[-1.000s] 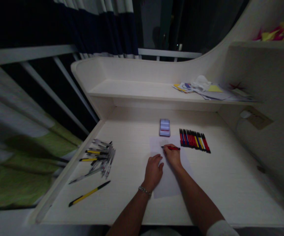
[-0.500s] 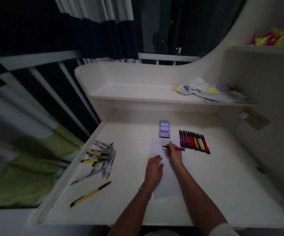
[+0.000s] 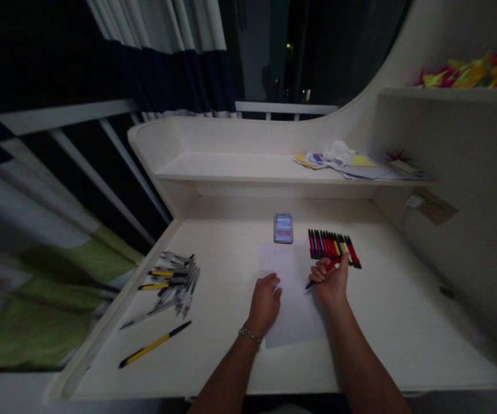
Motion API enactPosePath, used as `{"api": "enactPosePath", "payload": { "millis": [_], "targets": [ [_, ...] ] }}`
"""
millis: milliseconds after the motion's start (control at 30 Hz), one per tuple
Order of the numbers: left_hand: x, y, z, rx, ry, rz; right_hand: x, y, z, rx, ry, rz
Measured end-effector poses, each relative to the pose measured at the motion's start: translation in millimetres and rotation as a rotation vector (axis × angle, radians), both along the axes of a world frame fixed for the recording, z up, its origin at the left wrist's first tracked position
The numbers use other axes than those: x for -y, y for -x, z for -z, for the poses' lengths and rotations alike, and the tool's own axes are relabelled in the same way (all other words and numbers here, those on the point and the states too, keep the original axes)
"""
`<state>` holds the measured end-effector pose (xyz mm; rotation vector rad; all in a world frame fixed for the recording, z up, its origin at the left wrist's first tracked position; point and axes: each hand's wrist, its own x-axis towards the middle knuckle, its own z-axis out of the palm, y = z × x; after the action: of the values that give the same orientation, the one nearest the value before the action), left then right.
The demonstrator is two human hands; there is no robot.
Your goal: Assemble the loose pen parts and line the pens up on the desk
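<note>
My left hand [image 3: 265, 300] lies on the left part of a white sheet of paper [image 3: 293, 322], its fingers loosely bent and holding nothing. Over the sheet's right edge, my right hand [image 3: 333, 282] grips a red pen [image 3: 333, 264] with a black end slanting down toward the paper. Just beyond that hand is a row of pens [image 3: 326, 244], mostly red with blue, yellow and white ones, laid side by side; the hand hides part of its near edge. A phone [image 3: 283, 229] with a lit, blurred screen lies beyond the paper's top.
On the left of the desk [image 3: 222, 356] lies a loose pile of clear and yellow pens [image 3: 179, 282], with one yellow-and-black pen [image 3: 155, 345] apart in front. Papers [image 3: 360, 164] rest on the rear shelf. At right, a cable runs along the side wall from a white plug [image 3: 414, 200].
My right hand has moved right and turned palm up, carrying the red pen from the paper's upper part toward the pen row. My left hand stays on the sheet. The view shifts slightly.
</note>
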<state>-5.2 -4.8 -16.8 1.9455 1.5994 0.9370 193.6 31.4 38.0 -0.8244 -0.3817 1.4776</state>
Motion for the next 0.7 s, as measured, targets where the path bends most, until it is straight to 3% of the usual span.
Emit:
{"api": "enactPosePath", "payload": {
  "millis": [233, 467, 600, 700],
  "targets": [
    [6, -2, -9.4, 0.103, 0.024, -0.007, 8, -2, 2.4, -0.117, -0.021, -0.007],
    [22, -36, -25.7, 0.694, 0.283, 0.079, 21, 15, -10.7, -0.089, -0.07, 0.035],
    [21, -36, -26.1, 0.897, 0.354, -0.089, 36, 2, -0.1, 0.114, -0.034, 0.115],
    [16, -29, -23.8, 1.043, 0.365, -0.166, 54, -18, 11.9, 0.495, 0.01, 0.005]
  ]
}}
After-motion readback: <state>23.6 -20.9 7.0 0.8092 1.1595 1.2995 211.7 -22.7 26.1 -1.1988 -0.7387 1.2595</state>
